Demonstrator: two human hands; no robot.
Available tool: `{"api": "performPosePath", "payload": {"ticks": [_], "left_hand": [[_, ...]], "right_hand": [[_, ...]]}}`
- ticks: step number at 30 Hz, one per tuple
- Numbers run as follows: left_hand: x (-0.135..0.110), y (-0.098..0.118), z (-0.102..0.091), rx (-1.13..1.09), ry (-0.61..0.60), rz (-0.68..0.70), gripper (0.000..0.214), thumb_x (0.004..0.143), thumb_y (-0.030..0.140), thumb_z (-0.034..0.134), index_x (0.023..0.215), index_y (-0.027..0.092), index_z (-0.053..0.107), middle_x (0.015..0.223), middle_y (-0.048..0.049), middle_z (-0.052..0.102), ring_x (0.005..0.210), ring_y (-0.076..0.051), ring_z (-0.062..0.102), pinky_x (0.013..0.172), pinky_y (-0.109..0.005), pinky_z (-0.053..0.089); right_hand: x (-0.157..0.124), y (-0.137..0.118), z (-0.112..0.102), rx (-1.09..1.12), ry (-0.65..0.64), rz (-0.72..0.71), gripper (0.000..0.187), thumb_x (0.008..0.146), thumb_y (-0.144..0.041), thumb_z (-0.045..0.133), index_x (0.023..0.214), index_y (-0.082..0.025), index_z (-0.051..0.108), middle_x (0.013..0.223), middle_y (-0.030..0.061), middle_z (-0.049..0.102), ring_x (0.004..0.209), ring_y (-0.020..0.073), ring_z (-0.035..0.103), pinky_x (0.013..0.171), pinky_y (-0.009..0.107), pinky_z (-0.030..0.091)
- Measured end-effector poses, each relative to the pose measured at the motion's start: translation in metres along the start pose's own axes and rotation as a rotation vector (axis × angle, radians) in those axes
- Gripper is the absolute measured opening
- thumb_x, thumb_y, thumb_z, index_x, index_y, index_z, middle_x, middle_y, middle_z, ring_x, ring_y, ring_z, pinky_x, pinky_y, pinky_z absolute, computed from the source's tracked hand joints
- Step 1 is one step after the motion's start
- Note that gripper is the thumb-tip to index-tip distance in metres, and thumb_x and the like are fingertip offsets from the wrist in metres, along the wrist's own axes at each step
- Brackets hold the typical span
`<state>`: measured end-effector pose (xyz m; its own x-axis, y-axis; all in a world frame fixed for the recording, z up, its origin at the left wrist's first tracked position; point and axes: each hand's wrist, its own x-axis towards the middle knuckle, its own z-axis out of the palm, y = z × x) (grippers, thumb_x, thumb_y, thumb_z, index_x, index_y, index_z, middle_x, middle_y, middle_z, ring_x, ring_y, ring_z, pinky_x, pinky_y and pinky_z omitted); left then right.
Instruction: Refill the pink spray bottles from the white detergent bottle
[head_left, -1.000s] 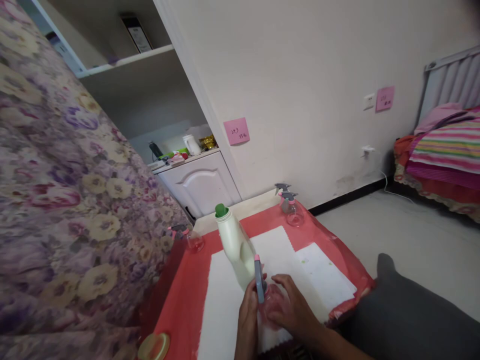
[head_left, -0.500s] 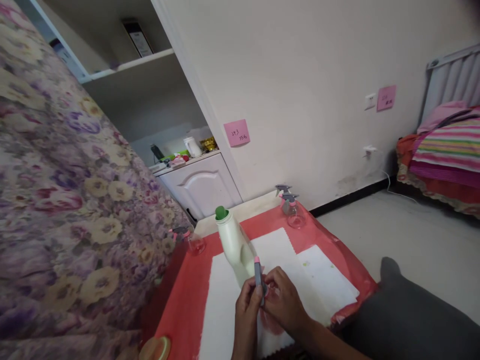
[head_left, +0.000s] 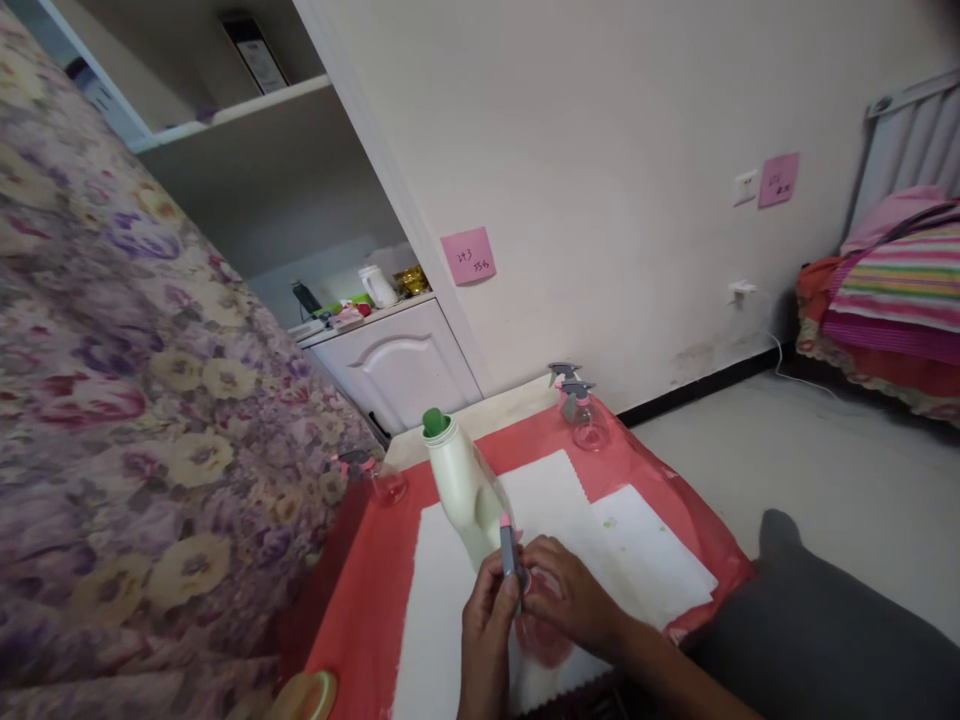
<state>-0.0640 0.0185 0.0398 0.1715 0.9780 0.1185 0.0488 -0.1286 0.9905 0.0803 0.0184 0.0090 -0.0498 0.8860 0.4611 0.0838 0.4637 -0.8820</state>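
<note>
My left hand (head_left: 487, 610) is closed around the grey and pink trigger head (head_left: 508, 548) of a small spray bottle. At its neck, the fingers of my right hand (head_left: 566, 595) are pinched close against the head. Below them shows the clear, pinkish body of the spray bottle (head_left: 546, 645), partly covered by my right hand. Whether the head is fully seated on the neck is hidden by my fingers. Just beyond my hands stands a pale green jug (head_left: 457, 480) with its green spout at the top and no cap over it.
White sheets (head_left: 435, 600) lie on a red table cover (head_left: 360, 610). One clear spray bottle (head_left: 386, 483) stands at the left edge; others (head_left: 590, 430) are at the far right corner. A round yellowish lid (head_left: 306, 695) lies near left. Curtain (head_left: 187, 450) hangs left.
Both hands and the spray bottle have shifted slightly left in view, and more of the bottle's body shows below my right hand. The grip looks the same.
</note>
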Motion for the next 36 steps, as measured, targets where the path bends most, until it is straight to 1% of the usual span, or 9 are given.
{"api": "performPosePath", "payload": {"ticks": [3, 5, 8, 15, 18, 21, 28, 33, 36], "left_hand": [[0.002, -0.003, -0.001, 0.010, -0.001, 0.007, 0.039, 0.084, 0.046, 0.064, 0.112, 0.019, 0.068, 0.122, -0.0092, 0.070, 0.115, -0.029, 0.061, 0.101, -0.038, 0.045], [0.002, -0.004, -0.002, 0.027, 0.001, 0.000, 0.040, 0.084, 0.048, 0.064, 0.112, 0.019, 0.068, 0.124, -0.0095, 0.069, 0.115, -0.030, 0.061, 0.102, -0.039, 0.044], [0.003, 0.000, -0.002, 0.052, -0.013, -0.006, 0.042, 0.082, 0.049, 0.065, 0.111, 0.019, 0.069, 0.126, -0.0095, 0.068, 0.118, -0.031, 0.059, 0.103, -0.040, 0.044], [0.002, 0.009, 0.000, 0.080, 0.039, 0.002, 0.046, 0.077, 0.055, 0.068, 0.106, 0.019, 0.071, 0.121, -0.0093, 0.071, 0.120, -0.033, 0.059, 0.103, -0.041, 0.046], [0.006, 0.004, -0.002, 0.106, 0.044, -0.006, 0.050, 0.074, 0.058, 0.070, 0.106, 0.020, 0.071, 0.122, -0.0097, 0.070, 0.121, -0.034, 0.059, 0.105, -0.042, 0.044], [0.010, -0.003, -0.003, 0.090, 0.068, 0.002, 0.050, 0.074, 0.059, 0.070, 0.106, 0.020, 0.071, 0.126, -0.0088, 0.069, 0.126, -0.034, 0.054, 0.111, -0.043, 0.039], [0.012, -0.008, -0.001, 0.091, 0.121, 0.015, 0.049, 0.073, 0.062, 0.068, 0.101, 0.022, 0.072, 0.123, -0.0073, 0.070, 0.126, -0.033, 0.054, 0.115, -0.044, 0.033], [0.014, -0.006, -0.001, 0.116, 0.119, 0.024, 0.051, 0.073, 0.062, 0.068, 0.102, 0.021, 0.072, 0.125, -0.0079, 0.069, 0.126, -0.033, 0.054, 0.114, -0.044, 0.035], [0.013, -0.004, 0.000, 0.124, 0.128, 0.020, 0.053, 0.072, 0.063, 0.067, 0.102, 0.019, 0.072, 0.121, -0.0084, 0.071, 0.125, -0.032, 0.056, 0.113, -0.042, 0.036]], "right_hand": [[-0.001, 0.000, 0.003, 0.034, -0.004, 0.019, 0.021, 0.074, -0.021, 0.069, 0.094, -0.022, 0.063, 0.099, 0.0035, 0.063, 0.097, 0.0236, 0.057, 0.088, 0.036, 0.045], [-0.002, 0.003, 0.011, 0.046, 0.091, 0.086, 0.030, 0.067, -0.020, 0.074, 0.093, -0.022, 0.060, 0.096, 0.0025, 0.063, 0.093, 0.0233, 0.059, 0.084, 0.035, 0.046], [-0.002, 0.004, 0.021, 0.089, 0.200, 0.156, 0.026, 0.065, -0.018, 0.071, 0.086, -0.022, 0.055, 0.089, 0.0010, 0.062, 0.086, 0.0219, 0.059, 0.079, 0.034, 0.048], [0.001, 0.004, 0.007, 0.175, 0.015, 0.002, 0.019, 0.072, -0.021, 0.066, 0.090, -0.021, 0.062, 0.100, 0.0045, 0.062, 0.098, 0.0234, 0.059, 0.090, 0.037, 0.047], [0.000, 0.009, 0.011, 0.181, 0.083, 0.042, 0.031, 0.065, -0.021, 0.073, 0.094, -0.022, 0.061, 0.099, 0.0035, 0.064, 0.094, 0.0233, 0.061, 0.087, 0.036, 0.048], [0.002, 0.012, 0.015, 0.162, 0.179, 0.098, 0.031, 0.063, -0.020, 0.075, 0.089, -0.022, 0.058, 0.092, 0.0015, 0.065, 0.087, 0.0222, 0.063, 0.081, 0.034, 0.049], [0.005, 0.007, 0.002, 0.121, 0.016, -0.043, 0.028, 0.068, -0.023, 0.070, 0.095, -0.022, 0.065, 0.102, 0.0056, 0.065, 0.098, 0.0243, 0.061, 0.090, 0.037, 0.047], [0.004, 0.010, 0.009, 0.187, 0.146, 0.103, 0.036, 0.059, -0.022, 0.078, 0.092, -0.021, 0.062, 0.095, 0.0033, 0.067, 0.090, 0.0236, 0.063, 0.084, 0.036, 0.048], [0.005, 0.010, 0.007, 0.202, 0.113, 0.062, 0.028, 0.062, -0.025, 0.076, 0.086, -0.020, 0.062, 0.093, 0.0037, 0.065, 0.090, 0.0233, 0.061, 0.084, 0.036, 0.048]]}}
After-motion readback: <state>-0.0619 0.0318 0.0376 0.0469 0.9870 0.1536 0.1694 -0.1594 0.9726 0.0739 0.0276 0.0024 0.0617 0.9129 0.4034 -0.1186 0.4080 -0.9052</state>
